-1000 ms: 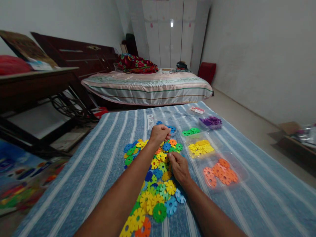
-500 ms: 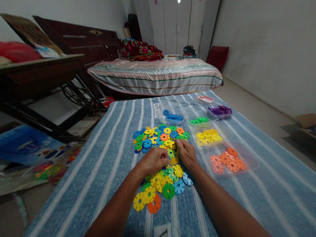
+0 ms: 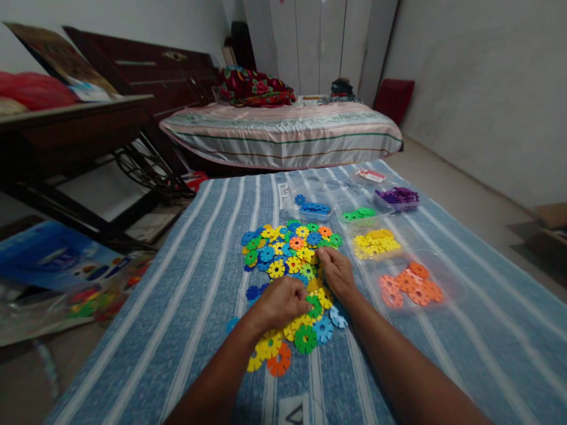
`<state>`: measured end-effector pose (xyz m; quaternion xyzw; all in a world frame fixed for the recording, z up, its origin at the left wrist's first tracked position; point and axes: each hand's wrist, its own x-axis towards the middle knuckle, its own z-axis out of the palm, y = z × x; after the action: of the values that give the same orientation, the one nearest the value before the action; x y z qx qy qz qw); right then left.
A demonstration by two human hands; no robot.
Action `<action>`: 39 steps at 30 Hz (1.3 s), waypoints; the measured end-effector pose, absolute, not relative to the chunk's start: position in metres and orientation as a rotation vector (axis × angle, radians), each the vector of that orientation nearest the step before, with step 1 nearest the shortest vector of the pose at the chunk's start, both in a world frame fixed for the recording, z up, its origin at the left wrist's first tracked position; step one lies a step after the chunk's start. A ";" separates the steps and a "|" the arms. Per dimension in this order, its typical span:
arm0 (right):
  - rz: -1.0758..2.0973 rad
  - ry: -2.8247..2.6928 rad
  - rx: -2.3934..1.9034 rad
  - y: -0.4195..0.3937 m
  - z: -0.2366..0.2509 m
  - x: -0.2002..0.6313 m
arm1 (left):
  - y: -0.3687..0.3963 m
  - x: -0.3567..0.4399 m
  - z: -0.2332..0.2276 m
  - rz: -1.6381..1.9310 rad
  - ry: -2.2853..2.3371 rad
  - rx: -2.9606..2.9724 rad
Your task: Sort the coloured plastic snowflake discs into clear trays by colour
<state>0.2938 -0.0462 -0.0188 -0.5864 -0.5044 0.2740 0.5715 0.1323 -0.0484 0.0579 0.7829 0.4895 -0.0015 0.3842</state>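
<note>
My left hand point(image 3: 283, 303) is over the near part of a loose pile of notched plastic discs point(image 3: 277, 268). Its fingers are pinched at the edge of a green notched disc point(image 3: 315, 306). Along the pile's right side, my right hand point(image 3: 339, 273) is closed, thumb uppermost; whatever its fingers hold is hidden. Yellow, blue, green and orange discs overlap in the pile. Nearest to me lie an orange disc point(image 3: 279, 359) and another green disc point(image 3: 305, 339).
Clear plastic boxes hold sorted discs: orange point(image 3: 419, 288), yellow point(image 3: 376, 243), green point(image 3: 359, 213), blue point(image 3: 314, 208) and purple point(image 3: 398, 196). A striped cloth point(image 3: 177, 330) covers the surface. Beyond stands a bed point(image 3: 283, 133); a sewing-machine table point(image 3: 75, 118) is at left.
My left hand has moved toward me and slightly right, uncovering discs behind it. A green disc now shows at its fingertips. My right hand stays nearly in place.
</note>
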 end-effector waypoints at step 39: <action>0.657 -1.194 -1.392 -0.045 -0.019 0.294 | -0.038 0.137 0.068 0.172 1.222 2.144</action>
<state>0.2936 -0.0448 -0.0185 -0.5910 -0.5069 0.2792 0.5620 0.1369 -0.0379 0.0683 0.8188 0.4667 0.0659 0.3279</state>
